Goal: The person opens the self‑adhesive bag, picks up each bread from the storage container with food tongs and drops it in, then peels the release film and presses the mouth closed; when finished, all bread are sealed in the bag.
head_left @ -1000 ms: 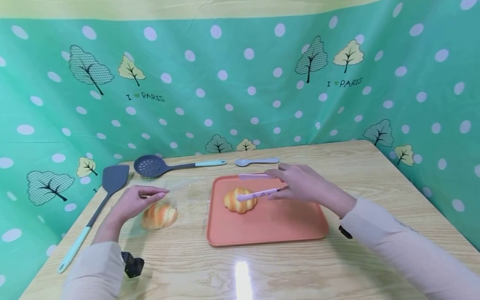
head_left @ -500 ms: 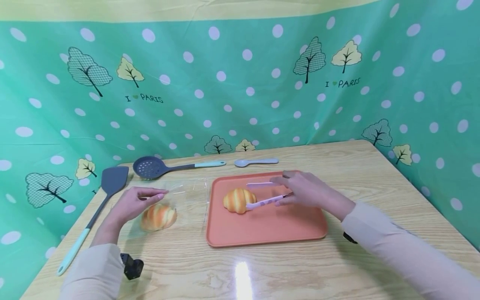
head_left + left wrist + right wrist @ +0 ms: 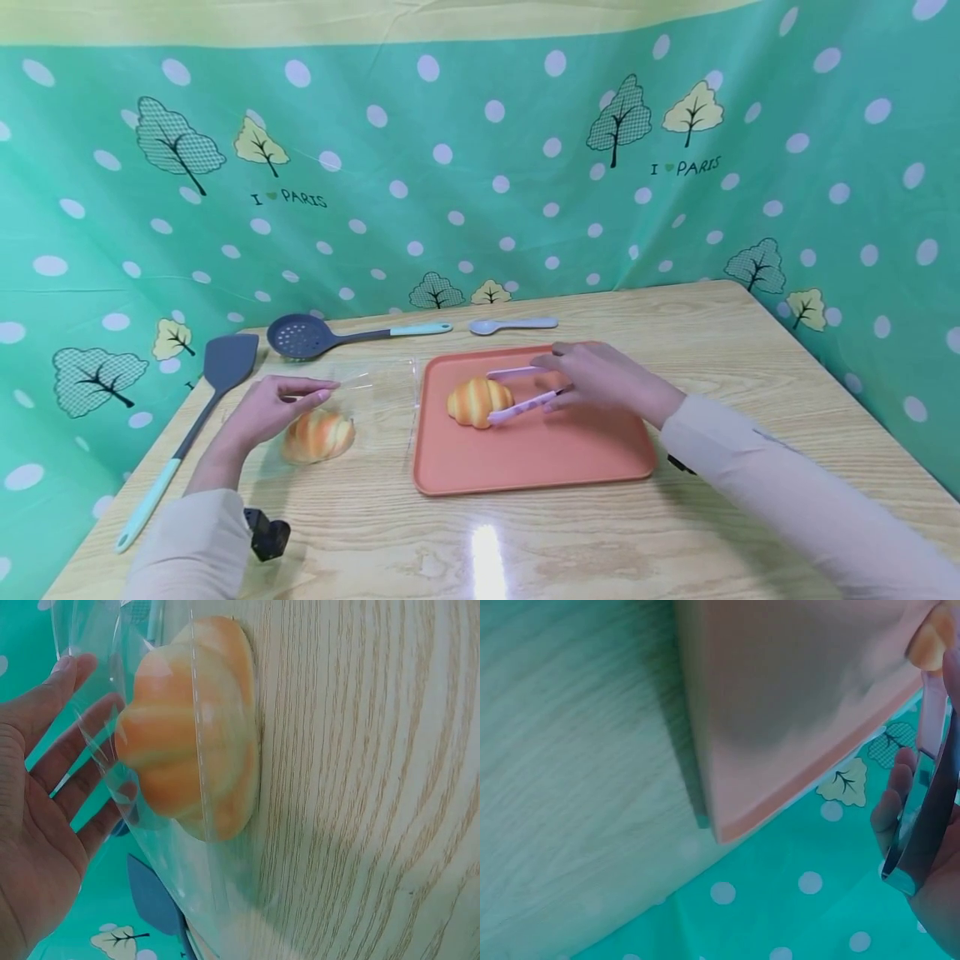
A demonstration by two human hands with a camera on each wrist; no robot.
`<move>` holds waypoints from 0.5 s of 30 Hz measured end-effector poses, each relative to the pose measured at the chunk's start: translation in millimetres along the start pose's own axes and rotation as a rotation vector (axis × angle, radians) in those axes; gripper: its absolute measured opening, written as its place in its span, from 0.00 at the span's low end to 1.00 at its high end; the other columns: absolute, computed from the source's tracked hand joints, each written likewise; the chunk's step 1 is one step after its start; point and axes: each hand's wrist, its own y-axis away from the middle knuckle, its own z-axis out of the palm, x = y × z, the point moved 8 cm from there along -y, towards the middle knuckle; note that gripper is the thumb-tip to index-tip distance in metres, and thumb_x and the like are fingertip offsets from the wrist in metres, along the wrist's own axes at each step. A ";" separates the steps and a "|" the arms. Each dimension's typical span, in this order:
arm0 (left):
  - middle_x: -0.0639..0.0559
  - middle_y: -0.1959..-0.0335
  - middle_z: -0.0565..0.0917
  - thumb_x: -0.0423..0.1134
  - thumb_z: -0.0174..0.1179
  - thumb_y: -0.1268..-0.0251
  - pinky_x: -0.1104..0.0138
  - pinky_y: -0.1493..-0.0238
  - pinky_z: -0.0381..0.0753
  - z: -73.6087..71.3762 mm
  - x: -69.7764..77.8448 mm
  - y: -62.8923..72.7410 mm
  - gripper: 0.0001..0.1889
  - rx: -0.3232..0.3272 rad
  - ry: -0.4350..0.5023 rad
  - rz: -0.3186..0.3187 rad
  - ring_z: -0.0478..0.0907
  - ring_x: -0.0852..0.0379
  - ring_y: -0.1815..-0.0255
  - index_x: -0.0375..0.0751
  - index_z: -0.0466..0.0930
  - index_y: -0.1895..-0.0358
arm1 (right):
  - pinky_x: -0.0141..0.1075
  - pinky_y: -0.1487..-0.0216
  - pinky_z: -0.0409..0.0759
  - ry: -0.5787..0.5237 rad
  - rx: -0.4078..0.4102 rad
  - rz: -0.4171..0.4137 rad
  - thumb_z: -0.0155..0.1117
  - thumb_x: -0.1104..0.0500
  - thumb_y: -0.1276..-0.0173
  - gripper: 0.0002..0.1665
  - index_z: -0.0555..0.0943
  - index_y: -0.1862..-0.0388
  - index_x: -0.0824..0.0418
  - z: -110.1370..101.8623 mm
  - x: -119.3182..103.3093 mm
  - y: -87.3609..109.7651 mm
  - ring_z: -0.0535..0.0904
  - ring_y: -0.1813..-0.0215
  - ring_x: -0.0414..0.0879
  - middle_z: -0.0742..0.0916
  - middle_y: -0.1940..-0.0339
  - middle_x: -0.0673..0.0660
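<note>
Croissant (image 3: 472,403) on tray (image 3: 525,467) | right hand (image 3: 596,377) grips tongs (image 3: 521,407) at its edge | left hand (image 3: 272,406) pinches clear bag (image 3: 386,408) over second croissant (image 3: 320,437) | skimmer (image 3: 300,336), spoon (image 3: 513,324) behind

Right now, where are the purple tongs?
In the head view, the purple tongs are in the right hand, over the pink tray, with their tips at the right side of the croissant lying on it.

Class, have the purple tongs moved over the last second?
Yes: against the tray, the tongs have shifted toward its near edge and slightly right.
</note>
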 end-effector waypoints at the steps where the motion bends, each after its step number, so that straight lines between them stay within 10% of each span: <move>1: 0.39 0.43 0.85 0.44 0.60 0.24 0.48 0.47 0.83 0.1 -0.1 0.0 0.17 -0.001 0.000 -0.001 0.80 0.36 0.40 0.38 0.86 0.42 | 0.39 0.62 0.79 -0.004 -0.013 0.009 0.77 0.39 0.40 0.37 0.82 0.36 0.55 0.9 0.1 -1.6 0.75 0.68 0.42 0.84 0.59 0.55; 15: 0.38 0.44 0.85 0.44 0.59 0.24 0.45 0.45 0.81 -0.6 3.1 -0.9 0.17 0.002 -0.007 0.005 0.79 0.35 0.40 0.38 0.85 0.42 | 0.33 0.71 0.71 -0.007 0.055 0.007 0.78 0.41 0.40 0.29 0.87 0.42 0.50 2.4 -2.6 -3.7 0.71 0.74 0.38 0.79 0.72 0.44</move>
